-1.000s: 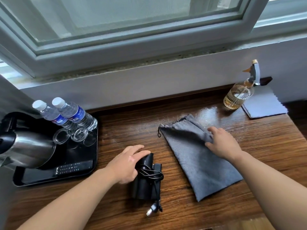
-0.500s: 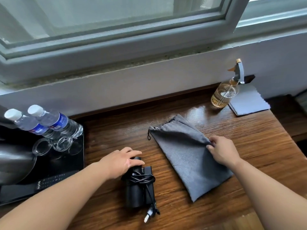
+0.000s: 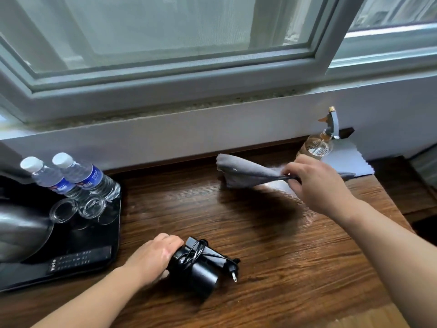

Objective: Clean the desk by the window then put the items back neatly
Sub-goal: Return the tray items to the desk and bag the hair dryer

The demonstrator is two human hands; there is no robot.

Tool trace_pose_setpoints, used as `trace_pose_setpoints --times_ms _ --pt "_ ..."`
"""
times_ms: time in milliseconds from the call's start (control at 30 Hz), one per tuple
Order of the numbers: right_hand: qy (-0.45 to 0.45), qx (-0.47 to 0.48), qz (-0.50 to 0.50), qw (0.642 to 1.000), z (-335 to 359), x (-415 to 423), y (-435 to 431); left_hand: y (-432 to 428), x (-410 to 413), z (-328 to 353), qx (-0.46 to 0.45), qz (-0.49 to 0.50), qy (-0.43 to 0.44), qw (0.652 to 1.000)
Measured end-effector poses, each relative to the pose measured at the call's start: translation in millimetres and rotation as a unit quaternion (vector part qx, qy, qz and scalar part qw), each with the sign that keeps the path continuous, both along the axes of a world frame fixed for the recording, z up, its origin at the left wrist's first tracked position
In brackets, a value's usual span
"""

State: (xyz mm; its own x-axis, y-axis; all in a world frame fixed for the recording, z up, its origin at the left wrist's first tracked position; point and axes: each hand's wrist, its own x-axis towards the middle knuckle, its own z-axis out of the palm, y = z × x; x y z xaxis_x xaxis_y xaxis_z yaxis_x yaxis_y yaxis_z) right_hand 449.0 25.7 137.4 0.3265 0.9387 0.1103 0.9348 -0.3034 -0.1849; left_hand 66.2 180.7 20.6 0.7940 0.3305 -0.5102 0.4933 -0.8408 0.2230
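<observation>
**Window desk: holdings, front edge to sill**

1. Left hand (image 3: 153,255), near edge. Fingers curled over the end of the black appliance (image 3: 198,268), which lies on the desk (image 3: 272,252) with its cord wound round the body and the plug (image 3: 234,276) loose at the right. It is probably a folded hair dryer. Judged rigid, fairly heavy and smooth-cased, so best taken round the body. The cord should not serve as a handle, as the loops could slip off.

2. Black tray (image 3: 71,235), left side. It carries 1 remote (image 3: 80,258), 1 steel kettle (image 3: 21,233), 2 upturned glasses (image 3: 92,205) and 2 water bottles (image 3: 82,176) lying on their sides. The glasses are judged fragile and the bottles may roll.

3. Right hand (image 3: 316,183), mid-desk toward the right. Thumb and fingers pinch one edge of the grey pouch (image 3: 248,172), which hangs clear of the wood, its free end drooping left above its own shadow. It is judged light, limp and easy to grip, with no shape of its own. Holding it at the mouth, with 2 hands, would make filling easier.

4. Spray bottle (image 3: 316,145), back right, upright and partly behind the right hand. It stands just beside a folded pale cloth (image 3: 347,159).

5. Window (image 3: 165,31) and sill, beyond the desk.
</observation>
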Motion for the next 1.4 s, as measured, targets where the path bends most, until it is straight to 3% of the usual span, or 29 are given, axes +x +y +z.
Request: trace_pose_setpoints --times_ms 367,533,633,700,800,1033,1400 --pt "0.02 -0.182 -0.068 0.981 -134 -45 -135 -27 -27 -25 -0.029 0.14 -0.066 0.987" --pt "-0.011 -0.351 -0.106 0.93 -143 -46 -150 -38 -25 -25 -0.042 0.194 -0.055 0.979" --pt "0.002 -0.309 -0.145 0.94 -135 -58 -126 -42 -23 -26 -0.042 0.209 -0.052 0.976" --pt "0.063 -0.238 -0.153 0.957 -131 -75 -96 -43 -23 -27 -0.042 0.218 -0.05 0.974" --pt "0.153 -0.183 -0.17 0.956 -133 -104 -47 -44 -22 -30 -0.04 0.22 -0.039 0.974" --pt "0.145 -0.221 -0.209 0.942 -149 -133 -7 -42 -21 -39 -0.04 0.225 -0.046 0.972" --pt "0.2 -0.179 -0.189 0.945 -145 -143 -67 -51 -31 -36 -0.094 0.27 -0.105 0.953"
